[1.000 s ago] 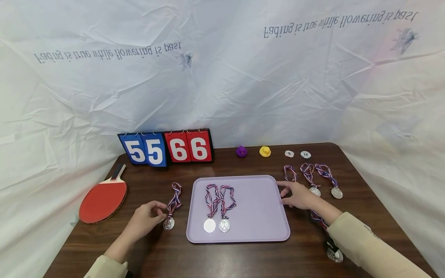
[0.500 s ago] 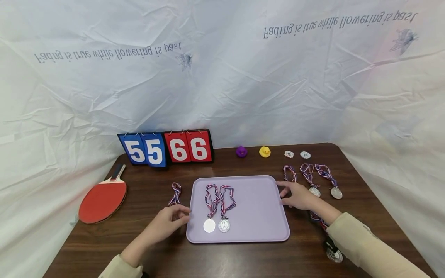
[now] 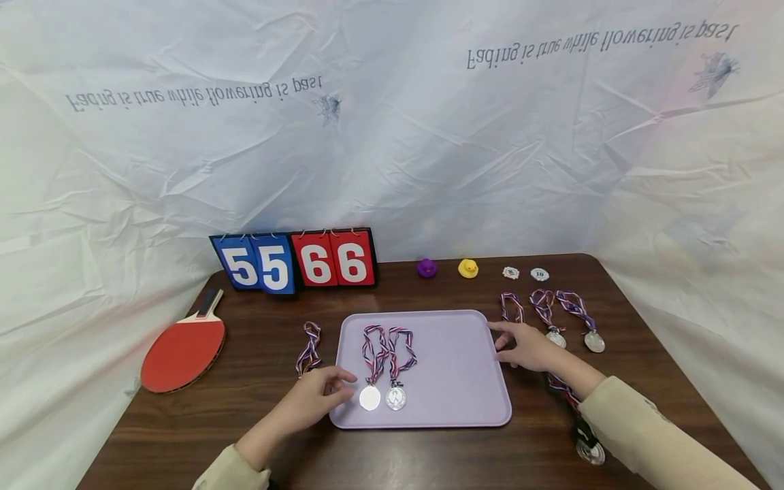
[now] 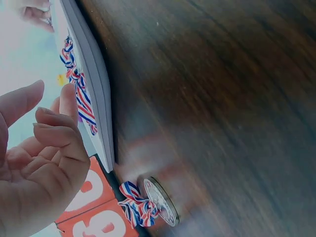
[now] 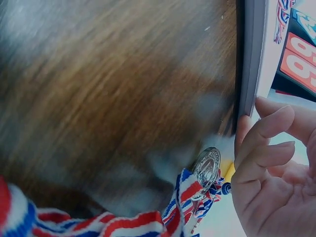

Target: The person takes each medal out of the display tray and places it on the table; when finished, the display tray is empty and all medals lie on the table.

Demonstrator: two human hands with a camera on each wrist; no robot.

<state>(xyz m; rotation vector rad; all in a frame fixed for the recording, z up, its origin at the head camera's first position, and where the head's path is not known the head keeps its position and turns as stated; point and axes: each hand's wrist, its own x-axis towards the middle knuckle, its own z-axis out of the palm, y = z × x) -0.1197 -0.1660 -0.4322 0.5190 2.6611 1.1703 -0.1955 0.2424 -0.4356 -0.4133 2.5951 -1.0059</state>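
Our left hand (image 3: 318, 400) loose-fingered at the tray (image 3: 453, 381) lower-left rim, right hand (image 3: 528, 346) relaxed against its right edge, scoreboard (image 3: 294, 262) above, medal (image 4: 160, 201) on edge only in left wrist view.

Bright, even light (wrist views blurred)

A dark wood-grain worktop (image 3: 429, 456) with rounded corners stands against a creased white fabric backdrop (image 3: 392, 136) printed with mirrored grey lettering and 2 small bird motifs, under soft, even light.
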